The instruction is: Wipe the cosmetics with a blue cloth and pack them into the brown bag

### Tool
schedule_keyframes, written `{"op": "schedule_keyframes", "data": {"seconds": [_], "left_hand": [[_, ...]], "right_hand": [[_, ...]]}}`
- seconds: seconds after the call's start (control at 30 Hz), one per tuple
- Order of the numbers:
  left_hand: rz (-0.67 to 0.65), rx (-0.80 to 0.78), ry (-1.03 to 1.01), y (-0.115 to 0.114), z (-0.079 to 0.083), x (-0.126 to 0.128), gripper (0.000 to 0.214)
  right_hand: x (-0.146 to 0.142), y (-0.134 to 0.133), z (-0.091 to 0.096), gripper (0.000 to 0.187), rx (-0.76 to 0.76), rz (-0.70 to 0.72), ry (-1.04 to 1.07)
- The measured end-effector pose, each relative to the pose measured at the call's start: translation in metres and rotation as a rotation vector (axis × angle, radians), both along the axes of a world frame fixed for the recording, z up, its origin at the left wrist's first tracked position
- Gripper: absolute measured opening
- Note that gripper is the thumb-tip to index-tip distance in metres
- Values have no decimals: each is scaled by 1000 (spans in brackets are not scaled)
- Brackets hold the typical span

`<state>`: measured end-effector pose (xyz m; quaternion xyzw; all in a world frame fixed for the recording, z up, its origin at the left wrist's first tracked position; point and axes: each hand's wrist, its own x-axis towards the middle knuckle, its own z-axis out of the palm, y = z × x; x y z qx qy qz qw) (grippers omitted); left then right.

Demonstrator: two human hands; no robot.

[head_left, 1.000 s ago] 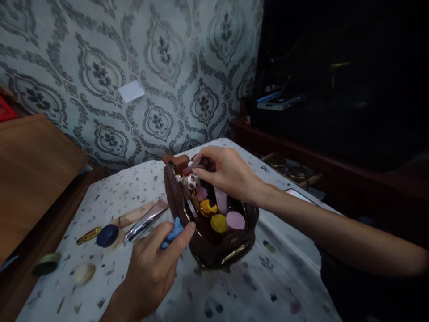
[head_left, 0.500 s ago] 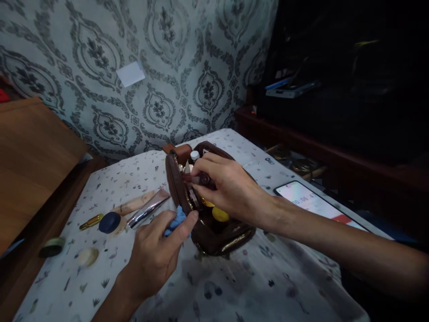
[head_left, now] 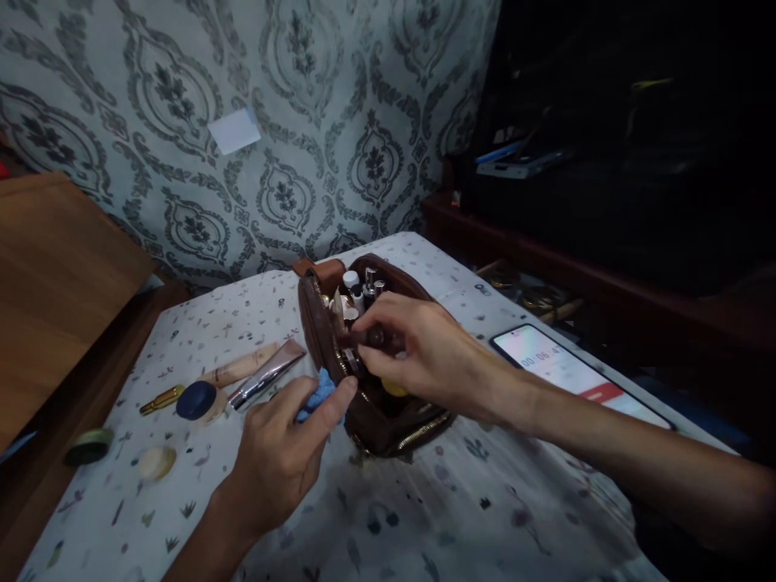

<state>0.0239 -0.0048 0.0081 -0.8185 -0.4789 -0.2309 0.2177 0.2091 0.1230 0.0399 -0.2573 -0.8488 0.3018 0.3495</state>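
A crumpled blue cloth (head_left: 316,398) is pinched in my left hand (head_left: 282,453), beside the near left side of a brown zip-up toiletry bag (head_left: 318,319). My right hand (head_left: 418,343) reaches over the open bag from the right. Its fingers are closed around a small dark reddish-brown tube (head_left: 376,335), partly covered by the fingers. Inside the bag stand a white-capped bottle (head_left: 350,280) and several silver-topped bottles (head_left: 370,279). Something yellow (head_left: 394,388) shows below my right hand. The bag's bottom is mostly hidden.
Left of the bag lie a silver tube (head_left: 267,376), a beige tube (head_left: 239,368), a gold vial (head_left: 162,399), a blue-lidded jar (head_left: 199,401), a cream jar (head_left: 157,462) and a green jar (head_left: 88,446). A phone (head_left: 575,376) showing a timer lies right.
My right hand has shifted slightly down and right with the dark tube, so more bottles show behind it. My left hand stays almost still with the blue cloth.
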Motion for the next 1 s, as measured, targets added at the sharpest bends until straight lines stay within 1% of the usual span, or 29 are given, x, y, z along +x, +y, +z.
{"op": "schedule_keyframes", "data": {"seconds": [0.1,0.23,0.3,0.37,0.47,0.57,0.67,0.77,0.87,1.0], "left_hand": [[-3,1,-7,0,1,1,40],[4,-8,-7,-1,2,1,41],[9,-17,-5,-1,2,1,42],[8,-15,0,0,1,1,42],[5,-3,2,0,1,1,41],[11,3,-2,0,0,1,40],[14,5,4,0,0,2,39],[14,16,8,0,0,3,37],[20,26,9,0,0,3,35],[7,23,4,0,-1,2,35]], "right_hand": [[-7,-3,-2,13,69,62,-74],[-14,3,-12,17,119,177,-149],[-18,6,-17,17,137,196,-204],[-23,8,-19,19,155,186,-287],[-30,8,-15,22,179,187,-431],[-33,7,-10,22,215,216,-527],[-34,10,-9,23,228,224,-542],[-36,14,-13,26,212,232,-528],[-38,17,-17,22,212,255,-521],[-38,15,-16,17,219,239,-525]]}}
